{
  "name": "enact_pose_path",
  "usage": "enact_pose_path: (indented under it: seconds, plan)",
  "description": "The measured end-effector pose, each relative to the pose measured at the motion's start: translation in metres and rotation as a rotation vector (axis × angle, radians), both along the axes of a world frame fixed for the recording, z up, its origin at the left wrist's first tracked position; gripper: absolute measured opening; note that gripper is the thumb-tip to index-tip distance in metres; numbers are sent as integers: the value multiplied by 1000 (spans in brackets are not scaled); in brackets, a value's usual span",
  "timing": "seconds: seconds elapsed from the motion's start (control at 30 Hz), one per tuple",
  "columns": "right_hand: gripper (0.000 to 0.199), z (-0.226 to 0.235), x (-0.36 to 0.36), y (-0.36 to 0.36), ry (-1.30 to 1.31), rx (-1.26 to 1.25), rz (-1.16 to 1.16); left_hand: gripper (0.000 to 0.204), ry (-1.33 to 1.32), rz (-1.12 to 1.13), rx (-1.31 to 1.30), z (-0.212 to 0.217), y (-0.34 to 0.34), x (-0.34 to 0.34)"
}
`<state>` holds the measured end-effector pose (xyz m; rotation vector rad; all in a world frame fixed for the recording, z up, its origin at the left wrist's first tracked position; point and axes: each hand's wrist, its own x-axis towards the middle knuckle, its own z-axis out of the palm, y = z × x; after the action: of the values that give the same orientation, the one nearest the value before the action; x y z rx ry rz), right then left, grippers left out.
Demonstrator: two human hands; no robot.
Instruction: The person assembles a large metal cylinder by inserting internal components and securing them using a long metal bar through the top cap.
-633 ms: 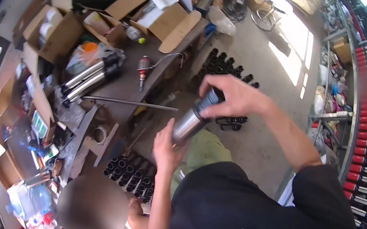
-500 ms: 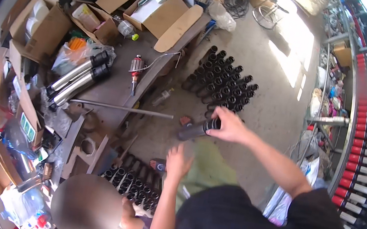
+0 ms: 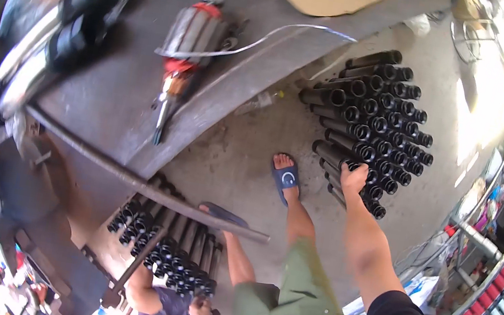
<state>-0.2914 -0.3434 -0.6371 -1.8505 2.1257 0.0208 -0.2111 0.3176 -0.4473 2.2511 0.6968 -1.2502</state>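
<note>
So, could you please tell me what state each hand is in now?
Left hand: open or closed cannot be told.
Right hand: closed on a black tube.

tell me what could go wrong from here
The black tubes stand packed close, so the right hand might knock one into its neighbours. A toppling tube could strike the bare toes in the open sandal nearby. The metal rod juts out past the table and might get bumped.
</note>
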Motion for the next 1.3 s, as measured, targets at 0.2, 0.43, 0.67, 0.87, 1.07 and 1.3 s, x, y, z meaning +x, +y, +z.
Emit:
enact_pose_path:
  seconds: [0.2,0.43,0.67,0.87,1.07,1.3]
  plan:
    - [81,-14,-22,-11,414,135,6,31,-137,-77,-25,-24,0,-12]
    - [51,55,4,-83,-235,462,410,50,42,148,254,-53,23,-21]
    - [59,340,220,45,-369,591,859,82,119,402,510,-153,60,-46]
    - [43,363,265,90,-67,377,1346,63,231,289,771,-181,53,-70]
    - [21,338,295,129,-260,580,803,28,368,-79,471,-192,63,-145]
    - [23,354,258,107,-262,706,897,45,-136,704,148,192,65,-91]
